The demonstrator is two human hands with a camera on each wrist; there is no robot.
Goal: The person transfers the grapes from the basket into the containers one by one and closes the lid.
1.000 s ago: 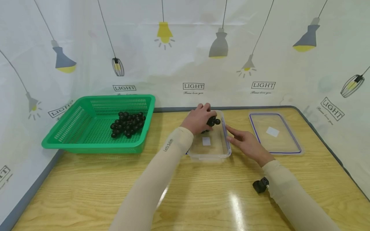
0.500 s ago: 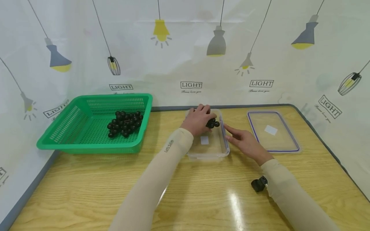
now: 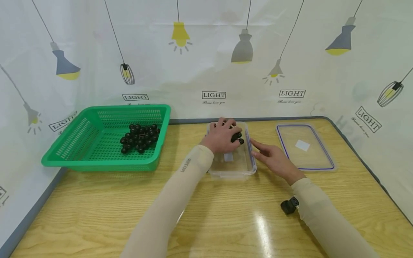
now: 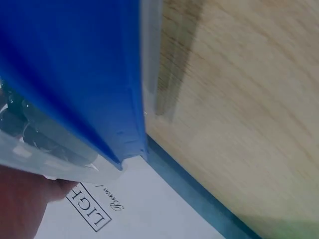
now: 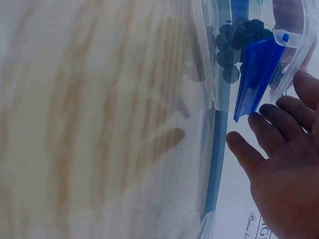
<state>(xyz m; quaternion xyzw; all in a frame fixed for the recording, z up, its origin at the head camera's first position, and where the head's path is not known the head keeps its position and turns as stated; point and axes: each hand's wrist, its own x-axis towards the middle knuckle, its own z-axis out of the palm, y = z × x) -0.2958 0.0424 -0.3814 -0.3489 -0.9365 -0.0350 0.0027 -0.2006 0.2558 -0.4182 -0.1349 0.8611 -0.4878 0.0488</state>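
My left hand reaches into a clear plastic food container, fingers and thumb curled over a bunch of dark grapes. Part of the bunch is hidden under the palm. Through the container's wall, grapes show in the right wrist view. My right hand is beside the container's right side, its fingers straight and the fingertips by the blue latch flap. Up close in the left wrist view is another blue flap, with a little of a hand at the lower left.
A green slotted basket with more dark grapes stands on the left of the wooden table. The container's blue-sealed lid lies flat to the right. A small black device is at the right sleeve. A printed sheet covers the wall behind.
My left fingers have spread wider over the grapes, and the thumb has moved nearer to me. The grapes sit slightly lower. My right hand stays beside the container.
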